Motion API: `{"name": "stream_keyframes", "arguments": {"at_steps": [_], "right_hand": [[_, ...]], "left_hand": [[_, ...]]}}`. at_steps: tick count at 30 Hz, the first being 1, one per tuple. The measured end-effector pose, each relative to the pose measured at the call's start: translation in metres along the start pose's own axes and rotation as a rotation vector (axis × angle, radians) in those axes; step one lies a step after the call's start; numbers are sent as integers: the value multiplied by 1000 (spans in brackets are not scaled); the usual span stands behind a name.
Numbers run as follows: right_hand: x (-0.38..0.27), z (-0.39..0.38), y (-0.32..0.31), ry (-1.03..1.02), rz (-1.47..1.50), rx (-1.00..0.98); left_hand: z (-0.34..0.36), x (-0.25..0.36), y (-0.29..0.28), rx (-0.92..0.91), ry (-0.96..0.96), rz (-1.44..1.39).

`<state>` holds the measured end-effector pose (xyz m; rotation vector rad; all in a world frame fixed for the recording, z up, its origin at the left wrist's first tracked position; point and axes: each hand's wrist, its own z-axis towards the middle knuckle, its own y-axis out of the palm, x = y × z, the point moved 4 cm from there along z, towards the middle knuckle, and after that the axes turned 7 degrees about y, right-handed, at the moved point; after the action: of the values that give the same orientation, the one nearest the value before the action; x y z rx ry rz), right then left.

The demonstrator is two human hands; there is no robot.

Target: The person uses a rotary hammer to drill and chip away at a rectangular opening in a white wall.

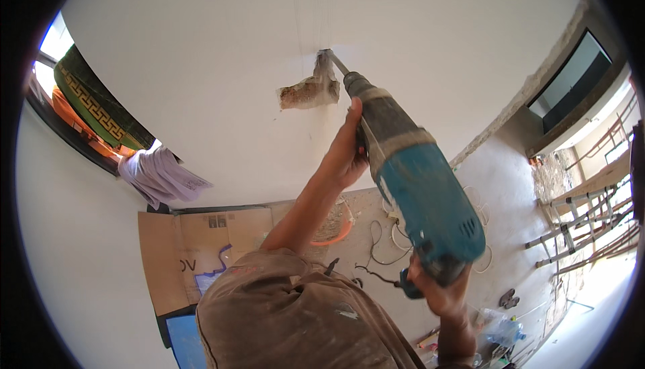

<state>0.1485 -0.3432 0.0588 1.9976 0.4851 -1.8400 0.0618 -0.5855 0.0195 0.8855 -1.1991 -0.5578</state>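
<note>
A teal and black rotary hammer [430, 188] slants up and away from me, its bit [338, 63] meeting the white wall [222, 53]. The bit's tip is at the top of a rough broken hole [309, 91], where brown masonry shows. My left hand [351, 147] is closed around the front of the tool, behind the chuck; part of its grip is hidden by the body. At the rear, my right hand [440, 288] wraps the handle, from which a dark cord [383, 276] runs off to the left.
Cardboard [222, 235] lies at the lower left, by a blue panel [186, 339]. Cloths [161, 174] hang at the left opening. Cables [390, 241], an orange hose [339, 235], sandals [509, 298] and a plastic bottle [507, 332] lie on the floor. A ladder [578, 224] is at right.
</note>
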Motion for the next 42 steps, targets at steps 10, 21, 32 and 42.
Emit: {"name": "stream_keyframes", "arguments": {"at_steps": [10,21,32,42], "right_hand": [[36,-57,15,-196,19,-148],[41,-56,41,-170,54,-159],[-41,-51,59,-413,-404,14],[-35,-60,32,-34,-673,222]], "left_hand": [[-64,-2,11,42,-13,146],[-66,18,3,46,-8,176],[-52,31,6,-69,33,53],[-22,41,4,-148,26,-105]]}}
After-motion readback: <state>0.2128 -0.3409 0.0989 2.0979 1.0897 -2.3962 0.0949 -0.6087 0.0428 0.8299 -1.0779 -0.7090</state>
